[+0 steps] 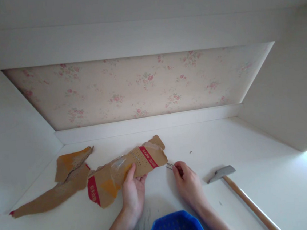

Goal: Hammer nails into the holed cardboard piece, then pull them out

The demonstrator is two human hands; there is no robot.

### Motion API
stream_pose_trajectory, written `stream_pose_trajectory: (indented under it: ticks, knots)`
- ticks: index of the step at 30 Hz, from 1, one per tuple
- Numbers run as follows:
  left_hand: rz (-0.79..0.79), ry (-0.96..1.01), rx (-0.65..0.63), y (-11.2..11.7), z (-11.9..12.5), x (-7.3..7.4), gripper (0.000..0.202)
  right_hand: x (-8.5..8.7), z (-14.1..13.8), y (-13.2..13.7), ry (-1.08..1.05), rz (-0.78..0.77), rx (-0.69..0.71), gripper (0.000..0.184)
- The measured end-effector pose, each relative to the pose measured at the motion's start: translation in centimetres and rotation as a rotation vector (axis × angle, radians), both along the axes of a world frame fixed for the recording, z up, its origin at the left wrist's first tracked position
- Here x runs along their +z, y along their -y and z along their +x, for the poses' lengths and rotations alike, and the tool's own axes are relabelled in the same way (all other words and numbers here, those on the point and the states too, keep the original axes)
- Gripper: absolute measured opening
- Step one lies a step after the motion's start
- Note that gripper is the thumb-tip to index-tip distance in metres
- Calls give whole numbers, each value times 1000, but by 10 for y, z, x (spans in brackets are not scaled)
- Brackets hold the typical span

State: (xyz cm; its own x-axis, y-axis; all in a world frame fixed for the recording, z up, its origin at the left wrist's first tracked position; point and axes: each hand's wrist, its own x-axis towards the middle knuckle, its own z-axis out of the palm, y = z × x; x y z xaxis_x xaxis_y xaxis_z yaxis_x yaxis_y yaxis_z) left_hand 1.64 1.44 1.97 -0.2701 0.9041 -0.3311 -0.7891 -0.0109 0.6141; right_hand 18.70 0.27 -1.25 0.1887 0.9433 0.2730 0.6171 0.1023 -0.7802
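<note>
My left hand grips a torn strip of brown cardboard by its lower edge, thumb on top. The strip is tilted up to the right, with red printed bands, clear tape, orange patches and rows of small holes. Just off its right end, my right hand is closed in a pinch on two thin metal prongs. Whether these are tweezer tips or separate nails I cannot tell. A blue perforated plastic basket stands below, between my forearms.
Another torn cardboard piece lies at left on the white surface. To the right rests a hammer-like tool with a metal head and wooden handle. White side panels and a floral-papered back panel enclose the space.
</note>
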Motion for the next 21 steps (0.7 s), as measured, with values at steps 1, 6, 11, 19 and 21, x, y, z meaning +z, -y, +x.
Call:
stream_pose_trajectory:
  ticks: [1, 6, 11, 19, 21]
  knots:
    - [6, -2, -21, 1, 1, 1, 26, 0, 0, 0, 14, -3, 0, 20]
    - [-30, -29, -16, 1, 1, 3, 23, -2, 0, 0, 90, -1, -12, 16]
    - [-25, -17, -30, 1, 1, 2, 22, -3, -4, 3, 196, 39, 4, 25]
    - [-10, -7, -40, 3, 2, 4, 25, 8, -16, 6, 386, 13, 51, 46]
    - [-1, -13, -37, 3, 3, 4, 27, 10, -20, 6, 417, 2, 42, 54]
